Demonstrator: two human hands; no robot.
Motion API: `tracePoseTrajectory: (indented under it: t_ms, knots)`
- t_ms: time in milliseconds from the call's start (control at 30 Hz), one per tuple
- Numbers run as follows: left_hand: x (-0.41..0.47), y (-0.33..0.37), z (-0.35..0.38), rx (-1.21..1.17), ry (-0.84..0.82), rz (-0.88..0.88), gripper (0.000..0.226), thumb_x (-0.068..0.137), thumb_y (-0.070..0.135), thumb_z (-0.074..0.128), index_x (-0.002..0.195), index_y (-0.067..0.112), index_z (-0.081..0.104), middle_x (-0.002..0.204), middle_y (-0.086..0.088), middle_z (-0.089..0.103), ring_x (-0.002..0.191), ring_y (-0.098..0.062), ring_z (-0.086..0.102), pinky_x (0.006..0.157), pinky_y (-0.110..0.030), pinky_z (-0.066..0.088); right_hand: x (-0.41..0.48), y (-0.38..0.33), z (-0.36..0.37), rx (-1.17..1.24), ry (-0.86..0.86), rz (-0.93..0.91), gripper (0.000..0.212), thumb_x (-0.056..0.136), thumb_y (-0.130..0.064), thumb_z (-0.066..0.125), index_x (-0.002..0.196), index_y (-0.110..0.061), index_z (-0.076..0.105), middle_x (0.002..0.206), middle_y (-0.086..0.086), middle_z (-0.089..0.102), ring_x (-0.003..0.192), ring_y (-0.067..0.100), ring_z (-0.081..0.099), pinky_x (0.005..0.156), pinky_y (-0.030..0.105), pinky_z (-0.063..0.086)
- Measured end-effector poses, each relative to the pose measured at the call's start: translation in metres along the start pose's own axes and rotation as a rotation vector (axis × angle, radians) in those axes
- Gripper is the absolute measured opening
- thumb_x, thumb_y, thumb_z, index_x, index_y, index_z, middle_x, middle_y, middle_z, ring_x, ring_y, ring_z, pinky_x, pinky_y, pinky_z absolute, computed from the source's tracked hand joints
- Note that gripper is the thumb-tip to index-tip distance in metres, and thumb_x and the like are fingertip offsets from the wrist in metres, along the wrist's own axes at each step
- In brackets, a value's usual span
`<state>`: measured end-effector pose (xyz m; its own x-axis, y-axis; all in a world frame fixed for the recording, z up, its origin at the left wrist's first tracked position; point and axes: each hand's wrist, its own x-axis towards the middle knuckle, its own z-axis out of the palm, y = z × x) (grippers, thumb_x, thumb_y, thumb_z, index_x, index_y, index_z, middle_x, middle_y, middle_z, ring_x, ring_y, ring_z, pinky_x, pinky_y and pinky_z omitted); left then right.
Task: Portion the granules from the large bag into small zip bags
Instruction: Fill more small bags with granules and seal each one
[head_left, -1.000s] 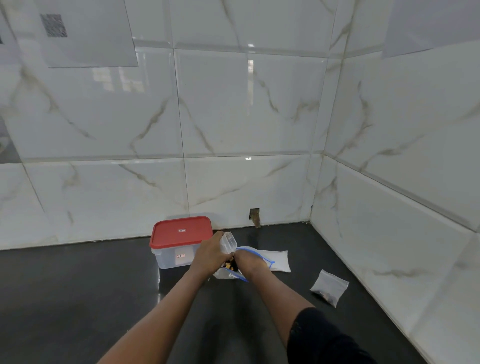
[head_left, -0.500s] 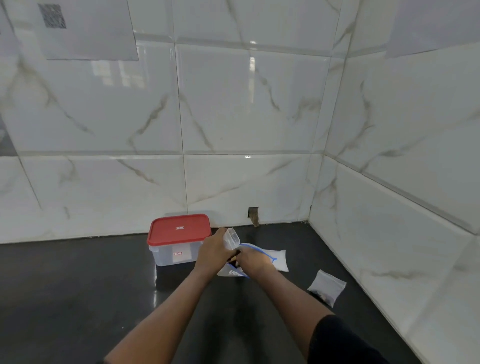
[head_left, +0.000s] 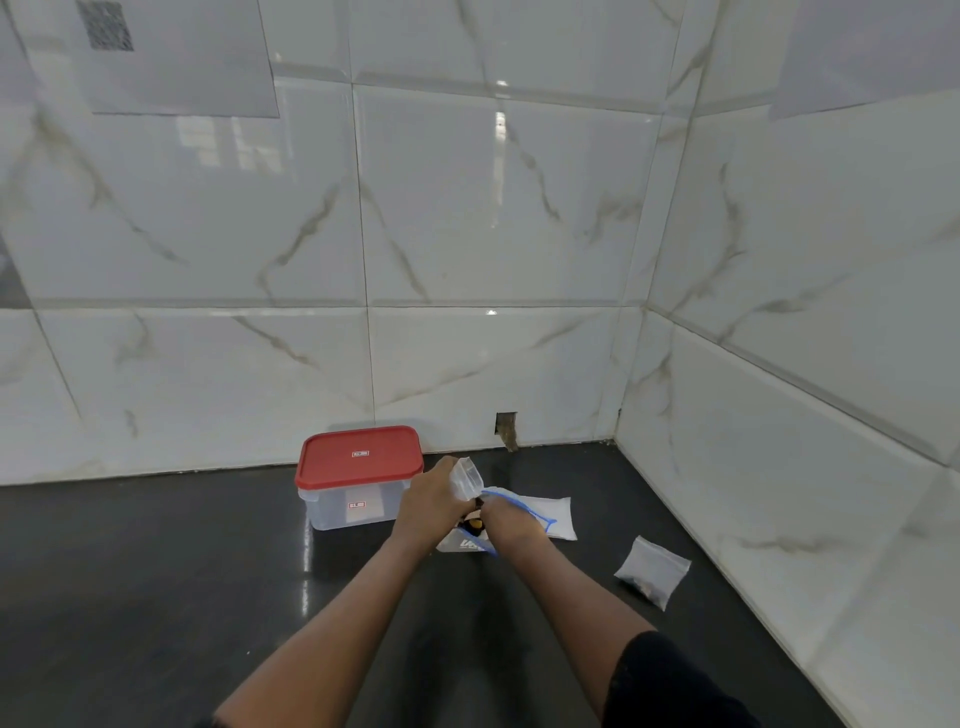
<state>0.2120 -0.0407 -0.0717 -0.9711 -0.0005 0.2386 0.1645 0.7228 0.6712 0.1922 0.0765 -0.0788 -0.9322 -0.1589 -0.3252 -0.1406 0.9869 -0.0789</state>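
The large bag (head_left: 524, 505), clear with a blue zip rim and a printed label, lies on the dark counter (head_left: 156, 597). My right hand (head_left: 511, 525) is at its mouth with the fingers turned down and hidden. My left hand (head_left: 431, 501) grips an open small clear zip bag (head_left: 466, 475), held upright just above the large bag's opening. Something dark and yellow (head_left: 474, 522) shows between the two hands. A filled small zip bag (head_left: 652, 569) with dark granules at its bottom lies to the right, apart from both hands.
A clear plastic box with a red lid (head_left: 358, 460) stands just left of my left hand, near the back wall. A flat white packet (head_left: 561, 512) lies behind the large bag. Tiled walls close the counter at the back and right.
Both hands stay at the large bag's mouth. My right hand has edged slightly toward my left hand, and the small bag remains in my left hand's grip.
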Motion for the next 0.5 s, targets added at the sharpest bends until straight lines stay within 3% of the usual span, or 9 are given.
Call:
tracePoseTrajectory:
  t_ms: [133,200,333,400,467,500]
  knots:
    - [-0.001,0.002,0.004,-0.004,-0.003,0.002,0.038,0.076,0.027,0.069,0.107,0.012,0.055,0.100,-0.006,0.066,0.089,-0.023,0.059,0.070,-0.028,0.041,-0.005,0.003,0.006,-0.039,0.024,-0.001,0.027,0.094,-0.027,0.053,0.113,-0.009,0.058,0.122,0.005,0.058,0.112,0.024,0.055,0.104,0.037,0.041]
    - [-0.001,0.004,0.007,0.006,-0.006,0.003,0.037,0.077,0.029,0.068,0.107,0.013,0.055,0.101,-0.006,0.066,0.092,-0.025,0.060,0.070,-0.028,0.040,-0.009,0.010,0.009,-0.052,0.090,-0.047,0.033,0.098,-0.021,0.045,0.126,-0.007,0.054,0.128,0.010,0.057,0.117,0.027,0.056,0.099,0.039,0.045]
    - [0.000,0.008,0.010,0.005,-0.032,-0.004,0.040,0.074,0.029,0.068,0.110,0.015,0.055,0.104,-0.006,0.066,0.095,-0.026,0.059,0.075,-0.031,0.043,-0.013,0.016,0.010,-0.016,0.172,-0.056,0.033,0.097,-0.004,0.042,0.128,-0.004,0.052,0.129,0.015,0.056,0.116,0.028,0.057,0.094,0.037,0.047]
    - [0.001,0.008,0.011,0.012,-0.054,-0.010,0.037,0.072,0.028,0.067,0.105,0.016,0.054,0.102,-0.007,0.066,0.095,-0.027,0.058,0.078,-0.034,0.046,-0.014,0.016,0.013,0.110,0.197,-0.005,0.032,0.096,-0.005,0.045,0.127,-0.004,0.053,0.127,0.015,0.058,0.113,0.026,0.058,0.091,0.022,0.047]
    - [0.002,0.008,0.012,0.015,-0.070,-0.009,0.035,0.072,0.027,0.067,0.103,0.017,0.054,0.101,-0.007,0.066,0.096,-0.028,0.058,0.080,-0.036,0.046,-0.015,0.018,0.016,0.209,0.219,0.017,0.032,0.097,-0.007,0.042,0.126,-0.001,0.054,0.126,0.018,0.057,0.103,0.020,0.060,0.075,-0.002,0.041]
    - [0.002,0.008,0.013,0.021,-0.078,-0.005,0.035,0.072,0.027,0.066,0.103,0.016,0.053,0.101,-0.007,0.065,0.097,-0.028,0.057,0.080,-0.036,0.045,-0.016,0.020,0.018,0.198,0.233,0.021,0.031,0.098,-0.008,0.041,0.125,0.000,0.054,0.127,0.019,0.056,0.100,0.017,0.060,0.075,-0.001,0.041]
